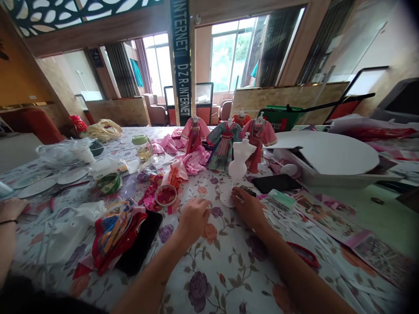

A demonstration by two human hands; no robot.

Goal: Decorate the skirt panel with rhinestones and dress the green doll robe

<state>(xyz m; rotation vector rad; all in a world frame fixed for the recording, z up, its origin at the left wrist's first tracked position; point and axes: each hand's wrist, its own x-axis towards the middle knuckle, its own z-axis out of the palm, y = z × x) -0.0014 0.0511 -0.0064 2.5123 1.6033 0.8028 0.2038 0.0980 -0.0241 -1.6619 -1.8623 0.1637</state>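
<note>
One white disc (225, 199) lies just in front of the bare mannequin (238, 160). My right hand (249, 208) touches its edge; whether I'm gripping it, I can't tell. My left hand (194, 214) is half-curled, front-left of the mannequin, its underside hidden. Dressed forms (225, 143) stand behind the mannequin, a black phone (278, 183) to its right.

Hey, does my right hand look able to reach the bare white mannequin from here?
Probably yes: the bare white mannequin stands just beyond the right hand, and nothing seems to block the way.
</note>
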